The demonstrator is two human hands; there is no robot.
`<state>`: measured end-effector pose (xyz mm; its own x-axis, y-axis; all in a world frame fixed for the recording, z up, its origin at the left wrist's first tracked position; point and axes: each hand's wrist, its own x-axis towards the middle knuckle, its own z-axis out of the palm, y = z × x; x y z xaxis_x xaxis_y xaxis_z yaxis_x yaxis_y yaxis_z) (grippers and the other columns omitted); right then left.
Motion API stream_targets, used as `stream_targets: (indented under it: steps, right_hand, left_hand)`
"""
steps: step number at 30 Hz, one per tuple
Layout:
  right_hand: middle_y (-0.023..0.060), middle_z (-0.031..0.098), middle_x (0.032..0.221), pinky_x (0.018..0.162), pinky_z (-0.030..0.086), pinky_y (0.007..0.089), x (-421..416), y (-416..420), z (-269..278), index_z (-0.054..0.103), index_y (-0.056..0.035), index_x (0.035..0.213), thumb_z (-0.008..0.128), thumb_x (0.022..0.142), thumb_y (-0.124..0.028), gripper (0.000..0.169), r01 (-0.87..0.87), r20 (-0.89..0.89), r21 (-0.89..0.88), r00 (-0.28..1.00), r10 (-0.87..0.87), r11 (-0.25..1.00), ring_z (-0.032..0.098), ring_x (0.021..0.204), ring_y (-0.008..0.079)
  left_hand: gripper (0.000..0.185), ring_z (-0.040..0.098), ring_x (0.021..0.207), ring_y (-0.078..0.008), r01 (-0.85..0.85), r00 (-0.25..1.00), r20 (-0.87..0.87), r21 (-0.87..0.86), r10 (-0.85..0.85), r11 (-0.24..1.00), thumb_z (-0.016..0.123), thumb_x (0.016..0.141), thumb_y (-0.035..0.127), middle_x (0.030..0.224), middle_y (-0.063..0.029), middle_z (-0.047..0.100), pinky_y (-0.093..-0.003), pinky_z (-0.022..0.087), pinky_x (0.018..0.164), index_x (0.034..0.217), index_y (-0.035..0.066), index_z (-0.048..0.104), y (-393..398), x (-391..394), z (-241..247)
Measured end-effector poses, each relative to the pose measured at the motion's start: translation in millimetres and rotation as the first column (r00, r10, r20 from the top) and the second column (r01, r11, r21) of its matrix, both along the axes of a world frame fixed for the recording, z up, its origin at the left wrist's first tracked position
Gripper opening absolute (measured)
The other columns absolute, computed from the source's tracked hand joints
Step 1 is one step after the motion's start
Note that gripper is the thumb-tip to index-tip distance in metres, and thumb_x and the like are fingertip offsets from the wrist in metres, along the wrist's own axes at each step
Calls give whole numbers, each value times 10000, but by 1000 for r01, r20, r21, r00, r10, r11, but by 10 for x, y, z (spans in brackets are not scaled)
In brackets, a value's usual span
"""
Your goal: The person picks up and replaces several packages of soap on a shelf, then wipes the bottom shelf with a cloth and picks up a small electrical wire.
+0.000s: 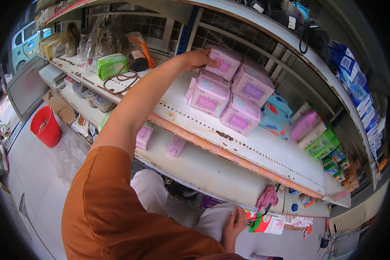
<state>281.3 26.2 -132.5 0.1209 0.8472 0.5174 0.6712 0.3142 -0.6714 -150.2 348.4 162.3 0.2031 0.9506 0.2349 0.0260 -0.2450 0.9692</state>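
Observation:
My left hand (200,60) reaches up to the shelf and grips the top pink pack of sanitary pads (223,63), thumb on its front and fingers behind. Under and beside it are stacked more matching packs: a lower left pack (208,97), a lower right pack (241,115) and a back right pack (253,84). Low by my knee, my right hand (234,226) has its fingers slightly apart, with nothing seen in it. A thin black cord (261,217) runs close to its fingertips.
The metal shelf (195,112) bears a green pack (112,66), a brown cord (122,79), a patterned blue bag (275,113) and several bottles (304,125). Two pink boxes lie below, one a small box (176,146). A pink cloth (268,197) hangs at the lower edge. A red bucket (47,126) stands left.

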Motion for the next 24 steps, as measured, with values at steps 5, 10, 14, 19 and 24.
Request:
stream_targets:
  steps: [5,10,14,19,24]
  right_hand:
    - [179,617,1065,887,465,383,-8,30,-13,618,23,1101,589,818,-43,292,-8,24,34,1000,7,999,584,975,311]
    - [190,633,1058,905,454,412,-38,33,9,628,23,1092,593,823,-75,288,-16,11,26,1000,15,1000,585,991,341]
    - [189,631,1066,909,449,414,-65,41,44,629,16,1094,583,824,-65,285,-33,74,41,997,30,999,580,1000,342]
    - [184,628,1087,930,435,408,-103,7,31,630,1,1108,575,832,-57,287,-24,113,5,993,23,1000,570,1025,345]
    - [179,616,1121,959,425,387,-170,-8,45,628,9,1116,568,845,-41,282,-41,112,-29,993,44,999,565,1068,320]
  left_hand:
    - [619,503,1187,-171,62,998,-21,21,-62,998,701,849,122,1283,-75,550,-294,380,1026,1376,49,386,-85,34,-16]
    - [837,461,1235,-217,-48,956,-282,109,77,993,731,820,343,1352,-120,495,-330,343,1050,1452,56,264,-142,19,2]
    - [987,426,1276,-263,-153,875,-433,178,217,972,722,781,505,1395,-162,450,-351,318,1069,1479,44,199,-50,-48,-53]
    - [963,446,1276,-261,-338,818,-334,379,468,861,703,792,511,1381,-186,470,-345,354,1034,1468,23,222,-250,-66,-23]
    - [322,585,837,-120,-604,772,247,571,586,556,627,909,260,939,-67,639,-254,469,724,1139,38,583,-1014,-281,-16]
